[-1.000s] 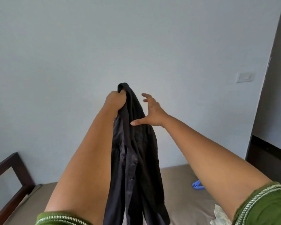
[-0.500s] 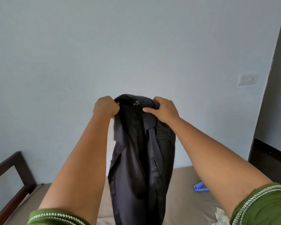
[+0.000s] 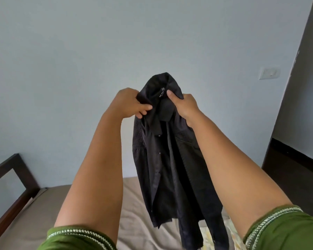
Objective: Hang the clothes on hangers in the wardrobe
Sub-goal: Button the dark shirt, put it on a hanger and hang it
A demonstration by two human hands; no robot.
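- Bed frame [image 3: 16, 170]: dark wood, at the far left of the shirt, running along the edge of the bed.
- Bed [image 3: 49, 210]: covered in a tan sheet, lying below the shirt; the shirt's lower hem hangs just above it.
- Left hand [image 3: 129, 103]: raised at the shirt's left shoulder, its fingers [image 3: 143, 110] curled round a fold of the dark cloth and gripping it. A green sleeve with pale trim shows at the upper arm.
- Shirt [image 3: 170, 159]: black, buttoned down the front, held up in the air between the two hands in front of the pale wall. Its collar stands at the top, with a small white label showing inside the neck. The body hangs straight down and the front lies partly open.
- Right hand [image 3: 185, 105]: at the shirt's right shoulder, thumb pressed on the collar and the other fingers closed round the cloth behind, gripping it.
- Switch plate [image 3: 269, 73]: white, on the wall to the upper right of the shirt.
- Dark panel [image 3: 300, 105]: tall, at the far right of the shirt; whether it is a wardrobe or a door I cannot tell.
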